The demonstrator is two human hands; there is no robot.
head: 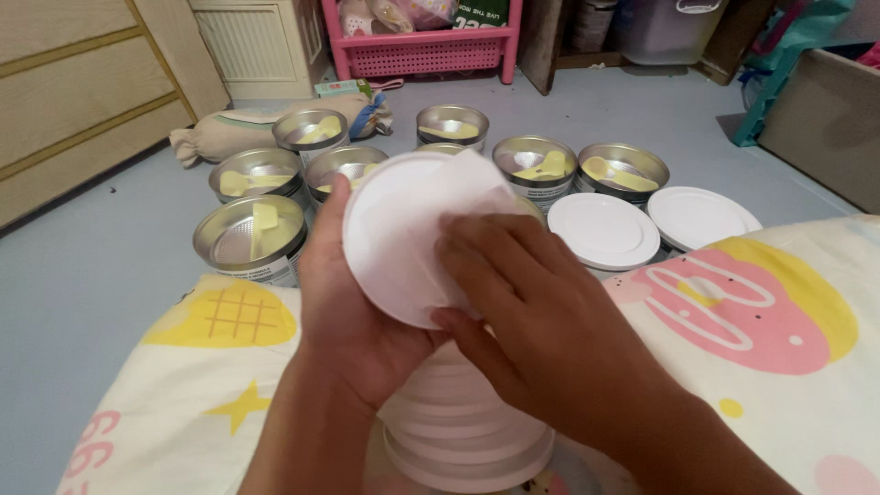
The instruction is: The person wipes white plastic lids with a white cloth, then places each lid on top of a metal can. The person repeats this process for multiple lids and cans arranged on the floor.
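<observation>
Our left hand (353, 302) grips the white lid (394, 229) by its rim, tilted up so our right hand (541, 321) can press a tissue (472, 188) flat against it with fingers together

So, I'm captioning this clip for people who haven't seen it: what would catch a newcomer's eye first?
Centre frame, the left hand holds up a round white lid while the right hand presses a white tissue against it. Below the hands sits a stack of white lids on a cartoon-print cloth. Behind, on the grey floor, stands a cluster of open metal tins, most holding yellow scoops.
</observation>
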